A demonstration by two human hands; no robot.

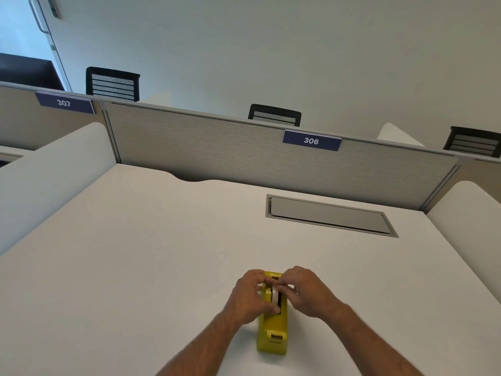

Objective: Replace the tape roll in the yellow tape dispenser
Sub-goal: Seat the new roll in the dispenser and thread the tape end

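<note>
So the yellow plastic tape dispenser (272, 325) sits lengthwise on the white desk (135, 253), near the front edge and a bit right of centre, with its cutter end pointing back toward the person. A whitish tape roll (275, 294) sits on edge in the dispenser's slot, only partly visible between the fingers. The left hand (250, 295) wraps around the left side of the dispenser with the thumb pressed on top next to the roll, and the right hand (306, 290) comes in from the other side, fingertips pinched right at the top of the roll. Both hands are close together, almost touching over the slot. Whether the right fingers are really gripping the roll or just a bit of tape is hard to tell. Further back, a grey rectangular cable flap (329, 215) is set into the desk surface, and behind that a grey fabric divider panel (217, 147) carries a blue label reading 306 (311, 140).
</note>
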